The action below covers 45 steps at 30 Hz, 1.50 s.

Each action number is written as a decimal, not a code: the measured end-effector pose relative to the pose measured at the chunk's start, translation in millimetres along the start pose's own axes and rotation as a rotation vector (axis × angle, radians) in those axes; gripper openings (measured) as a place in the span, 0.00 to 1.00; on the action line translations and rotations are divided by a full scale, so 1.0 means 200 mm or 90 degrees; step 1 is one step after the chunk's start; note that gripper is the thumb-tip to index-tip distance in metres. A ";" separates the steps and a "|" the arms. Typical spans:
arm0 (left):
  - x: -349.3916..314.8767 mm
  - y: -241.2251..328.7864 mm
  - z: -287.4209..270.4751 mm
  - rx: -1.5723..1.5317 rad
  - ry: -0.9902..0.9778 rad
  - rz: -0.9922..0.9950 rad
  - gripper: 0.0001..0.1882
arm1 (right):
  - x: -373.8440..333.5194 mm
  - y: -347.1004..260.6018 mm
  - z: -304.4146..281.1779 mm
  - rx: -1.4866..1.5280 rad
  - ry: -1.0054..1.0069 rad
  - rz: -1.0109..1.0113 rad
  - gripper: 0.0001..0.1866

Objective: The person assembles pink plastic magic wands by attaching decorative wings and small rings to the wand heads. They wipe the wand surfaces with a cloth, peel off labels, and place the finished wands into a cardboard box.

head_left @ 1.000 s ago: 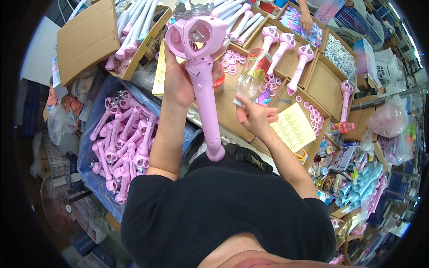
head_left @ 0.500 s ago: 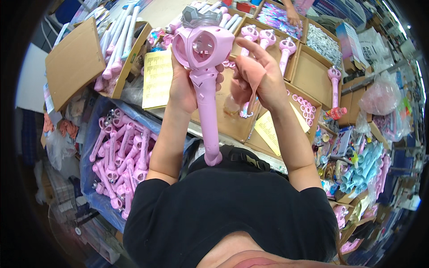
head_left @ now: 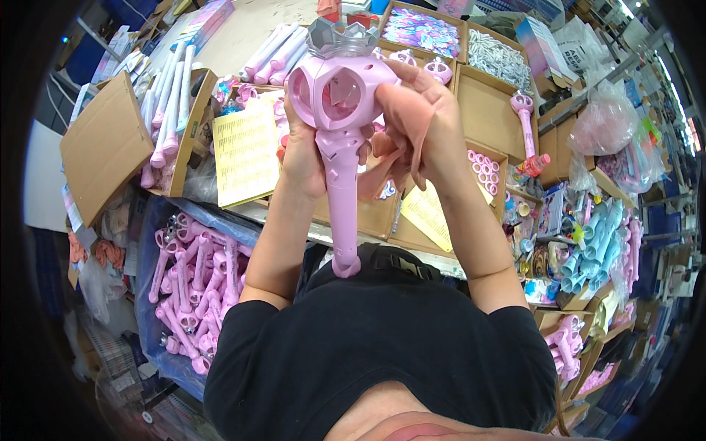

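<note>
A pink light stick (head_left: 342, 173) stands upright in front of my chest, its windowed round head topped by a clear grey crown-shaped piece (head_left: 342, 40). My left hand (head_left: 304, 151) is wrapped round it just under the head, with the fingers mostly behind it. A thin peach-coloured cloth (head_left: 406, 121) hangs from my right hand (head_left: 435, 110), which is closed on it. That hand holds the cloth against the right side of the head; its fingertips are partly hidden.
A blue-lined bin of pink light sticks (head_left: 195, 275) is at the left. Yellow printed sheets (head_left: 246, 158) lie on the worktable. Cardboard trays hold pink rings (head_left: 483, 173) and silvery parts (head_left: 496, 59). Another light stick (head_left: 523, 121) and light-blue parts (head_left: 596, 246) are at the right.
My right hand has brought the cloth onto the light stick's head. The view has shifted, and another person's hand at the far trays is no longer visible.
</note>
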<state>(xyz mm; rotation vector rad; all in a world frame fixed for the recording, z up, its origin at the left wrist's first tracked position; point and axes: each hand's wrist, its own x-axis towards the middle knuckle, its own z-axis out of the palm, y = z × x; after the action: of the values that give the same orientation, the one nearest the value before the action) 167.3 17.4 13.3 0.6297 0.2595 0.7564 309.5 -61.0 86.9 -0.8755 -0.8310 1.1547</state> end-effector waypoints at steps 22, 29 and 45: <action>0.06 -0.10 0.11 -0.040 -0.043 -0.078 0.44 | -0.13 -0.06 -0.09 -0.119 0.066 -0.097 0.30; 0.06 -0.12 0.11 -0.080 -0.067 -0.079 0.42 | -0.12 -0.07 -0.11 -0.106 0.071 -0.096 0.27; 0.06 -0.12 0.10 -0.066 -0.085 -0.080 0.41 | -0.16 -0.09 -0.09 -0.139 0.086 -0.084 0.30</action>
<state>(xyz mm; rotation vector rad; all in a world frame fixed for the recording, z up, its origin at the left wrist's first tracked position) 198.1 2.7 13.9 0.5585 0.1347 0.6003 326.2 -96.9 93.5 -1.0495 -0.9001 0.8909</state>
